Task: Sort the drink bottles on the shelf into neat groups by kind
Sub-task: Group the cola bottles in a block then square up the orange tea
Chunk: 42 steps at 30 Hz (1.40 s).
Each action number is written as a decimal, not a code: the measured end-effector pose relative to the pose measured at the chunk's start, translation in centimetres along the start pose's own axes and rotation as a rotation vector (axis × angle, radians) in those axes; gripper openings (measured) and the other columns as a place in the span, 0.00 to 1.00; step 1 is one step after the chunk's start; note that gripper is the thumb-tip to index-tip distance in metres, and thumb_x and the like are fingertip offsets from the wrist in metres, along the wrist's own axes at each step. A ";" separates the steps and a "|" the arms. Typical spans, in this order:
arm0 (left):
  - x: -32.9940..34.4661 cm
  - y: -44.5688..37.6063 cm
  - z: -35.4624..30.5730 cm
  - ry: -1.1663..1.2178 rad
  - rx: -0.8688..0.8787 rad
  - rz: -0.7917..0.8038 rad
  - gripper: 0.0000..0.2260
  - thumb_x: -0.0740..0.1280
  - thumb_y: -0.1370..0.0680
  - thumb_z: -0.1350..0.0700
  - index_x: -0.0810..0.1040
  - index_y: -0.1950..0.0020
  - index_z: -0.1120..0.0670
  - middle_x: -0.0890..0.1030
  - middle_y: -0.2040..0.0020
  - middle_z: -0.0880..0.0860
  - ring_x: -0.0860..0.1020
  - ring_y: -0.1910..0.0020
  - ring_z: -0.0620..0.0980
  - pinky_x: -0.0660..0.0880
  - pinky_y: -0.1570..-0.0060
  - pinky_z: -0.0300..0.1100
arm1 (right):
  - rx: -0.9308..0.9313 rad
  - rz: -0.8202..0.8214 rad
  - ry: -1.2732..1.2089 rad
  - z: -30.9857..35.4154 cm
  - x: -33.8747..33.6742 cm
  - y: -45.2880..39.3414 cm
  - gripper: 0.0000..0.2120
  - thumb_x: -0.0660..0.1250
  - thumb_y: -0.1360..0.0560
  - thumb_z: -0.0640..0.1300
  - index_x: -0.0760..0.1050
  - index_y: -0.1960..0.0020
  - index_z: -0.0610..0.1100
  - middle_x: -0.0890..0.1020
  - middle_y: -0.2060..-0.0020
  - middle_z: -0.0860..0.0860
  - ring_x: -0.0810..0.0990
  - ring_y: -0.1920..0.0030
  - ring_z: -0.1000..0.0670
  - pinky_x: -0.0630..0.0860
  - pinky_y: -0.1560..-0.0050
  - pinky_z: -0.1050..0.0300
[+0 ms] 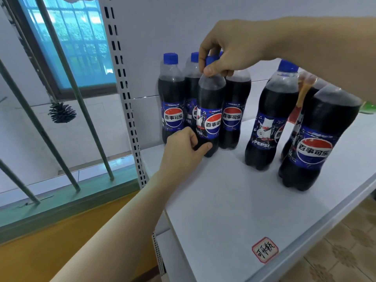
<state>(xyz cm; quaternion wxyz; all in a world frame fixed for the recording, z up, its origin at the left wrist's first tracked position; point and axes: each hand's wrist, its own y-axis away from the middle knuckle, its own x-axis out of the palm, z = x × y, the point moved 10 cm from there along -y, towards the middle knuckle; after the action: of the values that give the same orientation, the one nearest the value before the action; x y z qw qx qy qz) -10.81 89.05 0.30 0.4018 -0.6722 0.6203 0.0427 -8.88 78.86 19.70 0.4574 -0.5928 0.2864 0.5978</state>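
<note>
Standing upright on the white shelf [234, 200], a Pepsi bottle [209, 117] with a blue cap sits at the near edge of a tight cluster toward the far left corner; the right hand [230, 49] reaches in from the right over the other bottles, wrist high and fingers pointing down, thumb and fingers pinching the bottle's cap and neck; the left hand [183, 147] comes up from the near left with the forearm stretched forward, its fingers curled round the bottle's base and the thumb pressed against the dark lower part, so both hands are grasping this same bottle; three more Pepsi bottles [173, 102] stand touching it, one to its left, one behind, one to its right, their labels facing near; well apart to the right stands a second group of Pepsi bottles [317, 139], two plainly seen and one partly hidden behind them under the right forearm; a green bottle [368, 107] shows only as a sliver at the far right edge; a small red-bordered handwritten label [265, 249] is stuck on the shelf near its front edge; to the left rises the perforated shelf upright [126, 98], and beyond it a barred window [81, 43] with a pine cone [62, 112] hanging.
</note>
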 end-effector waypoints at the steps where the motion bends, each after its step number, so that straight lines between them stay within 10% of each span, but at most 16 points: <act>1: 0.4 -0.3 -0.1 -0.013 0.007 -0.003 0.17 0.77 0.27 0.50 0.72 0.60 0.57 0.78 0.64 0.52 0.76 0.62 0.54 0.74 0.60 0.49 | 0.017 -0.001 -0.007 -0.6 0.0 -0.2 0.02 0.72 0.22 0.47 0.82 0.52 0.49 0.85 0.57 0.46 0.81 0.72 0.58 0.77 0.60 0.60; 10: 2.6 -1.0 0.2 -0.015 0.016 0.025 0.14 0.74 0.23 0.50 0.73 0.57 0.57 0.78 0.65 0.50 0.76 0.64 0.51 0.72 0.63 0.44 | 0.051 -0.008 0.173 -2.3 -2.6 1.0 0.17 0.71 0.22 0.54 0.74 0.36 0.52 0.83 0.53 0.50 0.84 0.60 0.48 0.81 0.55 0.50; 14: 2.5 -0.7 0.3 -0.006 0.025 -0.005 0.14 0.74 0.23 0.50 0.72 0.57 0.56 0.77 0.67 0.48 0.74 0.66 0.47 0.71 0.64 0.41 | 0.042 -0.091 0.369 -4.1 -5.6 3.8 0.12 0.67 0.21 0.55 0.76 0.49 0.47 0.81 0.57 0.47 0.77 0.62 0.49 0.72 0.54 0.49; 20: 2.1 -0.2 1.0 -0.063 -0.021 0.005 0.12 0.72 0.23 0.51 0.73 0.62 0.53 0.77 0.68 0.46 0.74 0.68 0.43 0.66 0.67 0.37 | 0.144 0.247 0.359 -7.2 -2.8 8.1 0.08 0.71 0.25 0.58 0.80 0.50 0.55 0.85 0.59 0.53 0.84 0.65 0.52 0.78 0.57 0.53; 32: -2.1 4.4 -0.6 0.174 0.063 0.124 0.20 0.74 0.31 0.36 0.72 0.57 0.50 0.79 0.66 0.48 0.77 0.66 0.47 0.76 0.66 0.42 | -0.064 0.013 0.012 1.2 -3.0 4.6 0.03 0.72 0.23 0.50 0.82 0.52 0.51 0.85 0.60 0.48 0.81 0.69 0.56 0.79 0.59 0.58; 42: -2.7 3.3 2.8 0.050 -0.118 -0.012 0.19 0.81 0.31 0.51 0.72 0.55 0.54 0.79 0.61 0.49 0.76 0.61 0.50 0.72 0.62 0.43 | -0.001 -0.008 0.052 3.5 0.3 -1.0 0.06 0.70 0.23 0.52 0.81 0.52 0.51 0.86 0.65 0.50 0.84 0.64 0.50 0.78 0.55 0.58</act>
<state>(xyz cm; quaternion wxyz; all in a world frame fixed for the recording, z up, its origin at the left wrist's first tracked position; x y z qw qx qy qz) -13.06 93.16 -1.68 0.3462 -0.6992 0.6227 0.0599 -9.49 82.44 20.05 0.4519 -0.6097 0.2953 0.5804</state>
